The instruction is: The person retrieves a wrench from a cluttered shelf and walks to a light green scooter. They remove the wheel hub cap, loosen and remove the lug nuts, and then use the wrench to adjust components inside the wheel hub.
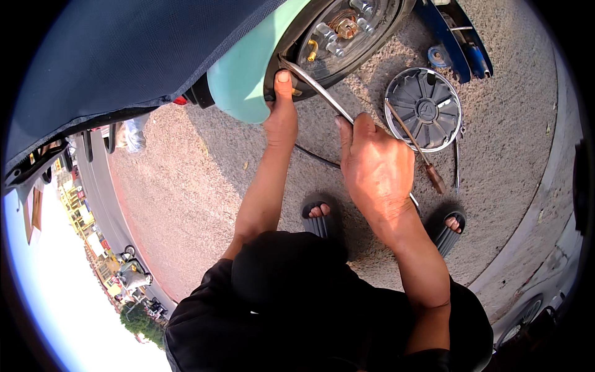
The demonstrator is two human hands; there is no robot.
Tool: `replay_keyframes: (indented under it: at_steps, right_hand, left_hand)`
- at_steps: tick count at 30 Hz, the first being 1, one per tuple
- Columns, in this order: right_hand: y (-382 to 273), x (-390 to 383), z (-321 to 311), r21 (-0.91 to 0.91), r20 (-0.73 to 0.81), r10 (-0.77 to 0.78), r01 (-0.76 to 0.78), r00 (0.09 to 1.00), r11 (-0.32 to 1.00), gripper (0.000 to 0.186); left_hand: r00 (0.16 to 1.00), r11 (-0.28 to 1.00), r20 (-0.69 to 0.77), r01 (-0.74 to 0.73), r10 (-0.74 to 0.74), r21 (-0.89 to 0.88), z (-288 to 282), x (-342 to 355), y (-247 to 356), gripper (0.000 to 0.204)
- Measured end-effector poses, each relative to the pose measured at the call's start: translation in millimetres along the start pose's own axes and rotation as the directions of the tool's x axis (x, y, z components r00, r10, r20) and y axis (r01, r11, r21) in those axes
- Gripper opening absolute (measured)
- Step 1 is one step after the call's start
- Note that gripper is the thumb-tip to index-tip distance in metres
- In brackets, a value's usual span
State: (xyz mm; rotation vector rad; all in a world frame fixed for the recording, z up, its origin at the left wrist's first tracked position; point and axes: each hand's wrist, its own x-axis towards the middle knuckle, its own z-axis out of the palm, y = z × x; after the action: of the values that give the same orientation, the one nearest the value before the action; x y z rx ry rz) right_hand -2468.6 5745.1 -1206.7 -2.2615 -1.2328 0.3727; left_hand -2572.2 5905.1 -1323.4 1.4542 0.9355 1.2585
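Note:
A small wheel with a black tyre (pixel 338 75) is at the top of the head view, beside a mint-green fender (pixel 238 80). My left hand (pixel 282 118) grips the tyre's near edge, its thumb pressed up along the rubber and its other fingers hidden behind. In my right hand (pixel 378 164) is a long silver tyre lever (pixel 319 88). The lever's far tip meets the tyre's edge just above my left thumb; its near end shows below my wrist. Inside the wheel are several shiny nuts (pixel 325 31), a rusty hub nut (pixel 346 28) and a bent yellow valve stem (pixel 313 49).
A round grey wheel cover (pixel 426 110) lies on the rough pavement, a brown-handled screwdriver (pixel 436 178) across it. Beyond are blue metal parts (pixel 455 43). A dark seat-like cover (pixel 124 56) overhangs at upper left. My sandalled feet (pixel 319 212) stand below. A street with motorcycles (pixel 133 273) runs at left.

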Motion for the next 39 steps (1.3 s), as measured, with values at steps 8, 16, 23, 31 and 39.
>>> replay_keyframes:
  at_steps: [8,16,23,31,39]
  right_hand:
    - [5,7,-41,0.065,0.0,0.049,-0.049,0.999,0.997,0.036]
    - [12,16,-59,0.096,0.02,0.081,-0.083,0.997,0.992,0.038]
    - [11,6,-32,0.068,0.017,0.083,-0.084,0.996,0.994,0.037]
    - [14,9,-10,-0.058,-0.011,0.007,-0.008,1.0,0.998,0.038]
    - [5,13,-3,0.186,0.04,0.113,-0.119,0.993,0.975,0.043]
  left_hand:
    - [0.999,0.98,-0.004,-0.047,0.049,0.195,0,-7,-4,0.073]
    - [0.986,0.976,0.041,-0.167,0.163,0.143,-3,3,-18,0.077]
    - [0.978,0.971,0.128,-0.182,0.163,0.155,-7,7,-12,0.074]
    - [0.997,0.996,-0.004,0.071,-0.071,0.061,-19,-16,-26,0.066]
    - [0.994,0.997,-0.089,-0.056,0.06,0.051,0,-5,-9,0.062]
